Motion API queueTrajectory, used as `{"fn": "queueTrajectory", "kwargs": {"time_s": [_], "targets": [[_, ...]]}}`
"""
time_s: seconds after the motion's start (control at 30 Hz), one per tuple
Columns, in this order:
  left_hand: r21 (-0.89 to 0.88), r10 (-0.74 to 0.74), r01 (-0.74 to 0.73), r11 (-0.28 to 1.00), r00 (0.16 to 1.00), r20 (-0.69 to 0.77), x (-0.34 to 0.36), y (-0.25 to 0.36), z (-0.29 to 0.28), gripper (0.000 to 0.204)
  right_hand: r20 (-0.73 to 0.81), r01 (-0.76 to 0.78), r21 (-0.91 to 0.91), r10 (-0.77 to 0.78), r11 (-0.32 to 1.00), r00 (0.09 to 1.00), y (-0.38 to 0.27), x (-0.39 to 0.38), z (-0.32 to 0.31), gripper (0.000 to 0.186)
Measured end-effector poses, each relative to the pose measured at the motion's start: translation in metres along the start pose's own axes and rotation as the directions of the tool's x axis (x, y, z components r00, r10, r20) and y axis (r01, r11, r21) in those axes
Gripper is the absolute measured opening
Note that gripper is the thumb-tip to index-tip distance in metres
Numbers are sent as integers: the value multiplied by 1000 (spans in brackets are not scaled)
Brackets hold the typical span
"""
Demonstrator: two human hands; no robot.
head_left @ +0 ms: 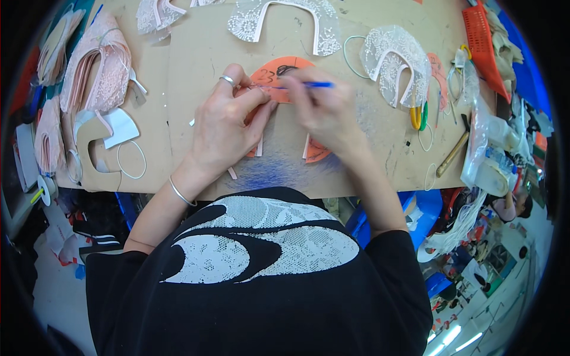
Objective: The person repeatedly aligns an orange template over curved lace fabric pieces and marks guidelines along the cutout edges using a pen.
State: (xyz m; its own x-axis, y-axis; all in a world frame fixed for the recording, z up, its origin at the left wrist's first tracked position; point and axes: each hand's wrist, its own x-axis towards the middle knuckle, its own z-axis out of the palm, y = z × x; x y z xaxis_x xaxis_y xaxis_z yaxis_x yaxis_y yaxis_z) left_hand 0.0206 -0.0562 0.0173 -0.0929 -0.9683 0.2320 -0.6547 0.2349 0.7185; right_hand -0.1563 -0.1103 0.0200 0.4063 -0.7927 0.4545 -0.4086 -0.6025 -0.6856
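An orange U-shaped template (pixel 293 65) with dark handwriting lies on the brown cardboard (pixel 196 35) in front of me. Pale strips (pixel 259 146) run along its inner edges near the two ends. My left hand (pixel 228 121), a ring on one finger, has its fingers pressed together at the template's left side. Bent around a blue pen (pixel 317 85), the fingers of my right hand (pixel 329 110) hold it over the upper middle. The hands hide much of the template, and the pen's tip is hard to make out. Blue ink marks smear the cardboard below.
White lace U-shaped pieces (pixel 285 7) lie at the far side, another lace piece (pixel 392 50) at right. Stacked pink lace pieces (pixel 101 65) sit at left. A wooden-handled tool (pixel 452 154) lies near the right edge, below a red basket (pixel 484 44). Elastic loops (pixel 131 160) are scattered about.
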Motion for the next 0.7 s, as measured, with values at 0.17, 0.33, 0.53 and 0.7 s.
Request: {"fn": "queueTrajectory", "kwargs": {"time_s": [0.17,0.33,0.53,0.7], "targets": [[38,-18,17,999,999,31,0,0,3,9,6,-341,9,341,940,940,1,-25,-44,9],[143,22,-23,990,1000,9,-9,1,-3,14,-22,-273,87,276,958,961,-18,-10,-33,9],[243,40,-60,968,996,84,-25,2,-17,37,96,-162,142,149,976,984,-7,-13,-18,10],[250,13,-70,966,975,222,-33,-7,-37,56,77,-201,331,186,922,979,-5,-21,1,13]]}}
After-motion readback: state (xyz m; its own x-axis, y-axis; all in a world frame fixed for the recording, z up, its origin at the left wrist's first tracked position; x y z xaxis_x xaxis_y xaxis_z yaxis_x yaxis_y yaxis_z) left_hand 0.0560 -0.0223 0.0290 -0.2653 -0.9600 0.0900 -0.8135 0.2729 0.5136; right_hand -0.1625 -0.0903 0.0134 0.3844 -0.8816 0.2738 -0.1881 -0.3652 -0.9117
